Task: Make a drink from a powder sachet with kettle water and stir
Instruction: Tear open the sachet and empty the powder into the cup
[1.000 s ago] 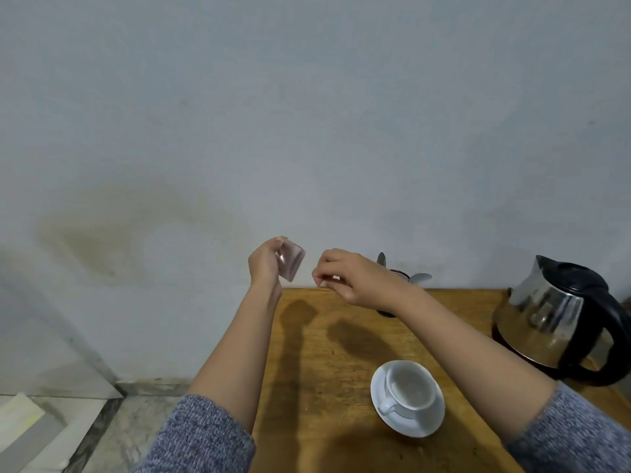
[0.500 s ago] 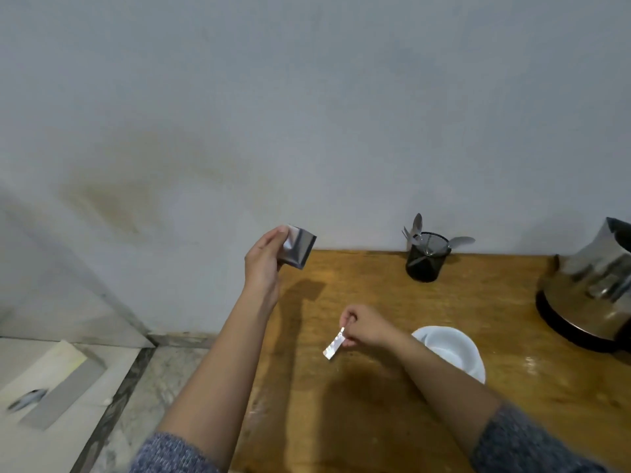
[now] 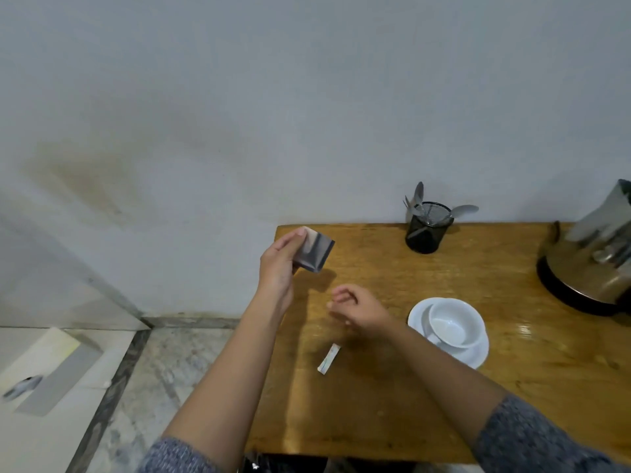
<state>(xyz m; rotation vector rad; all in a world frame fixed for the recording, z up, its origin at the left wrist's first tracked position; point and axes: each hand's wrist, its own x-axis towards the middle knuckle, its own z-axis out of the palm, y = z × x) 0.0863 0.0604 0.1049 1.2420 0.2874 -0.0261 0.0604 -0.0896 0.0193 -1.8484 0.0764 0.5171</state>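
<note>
The left hand [image 3: 278, 264] pinches a silvery foil sachet [image 3: 312, 250] over the wooden surface's [image 3: 392, 404] far-left corner; the right hand [image 3: 362, 312] hovers empty, fingers loosely spread, above a torn-off foil strip [image 3: 328, 359]. A white cup [image 3: 450, 324] on its saucer [image 3: 476, 353], a black mesh spoon holder [image 3: 425, 233] and a steel kettle [image 3: 594, 264] stand rightward

1. Dim, cool, even indoor light; the wall [image 3: 307, 97] looks grey-blue.
2. Soft shadows of both arms fall on the wooden surface [image 3: 512, 387].
3. Small glare patch beside the saucer [image 3: 478, 356].
4. Right hand [image 3: 362, 312] motion-blurred.
5. Wide-angle bending at edges.
</note>
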